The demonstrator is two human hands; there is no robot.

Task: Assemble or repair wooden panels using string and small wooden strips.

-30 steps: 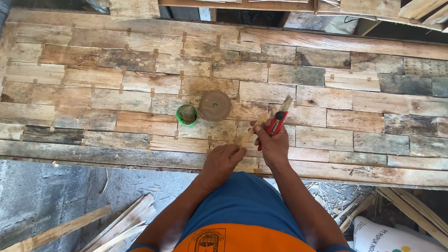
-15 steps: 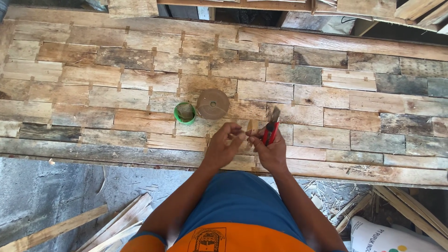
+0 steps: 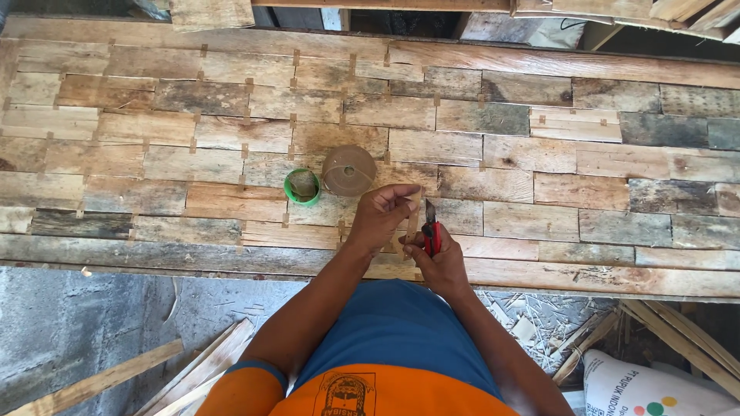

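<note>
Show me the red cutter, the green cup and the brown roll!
red cutter [image 3: 432, 237], head view, on its red handle in the right hand.
green cup [image 3: 302, 186], head view, on its rim.
brown roll [image 3: 348, 171], head view, on its flat top.

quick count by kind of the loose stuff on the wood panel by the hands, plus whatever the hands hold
Green round tub: 1
Brown roll: 1
Red-handled cutter, in the right hand: 1
Thin pale strip, pinched by the left hand: 1
Total: 4
</note>
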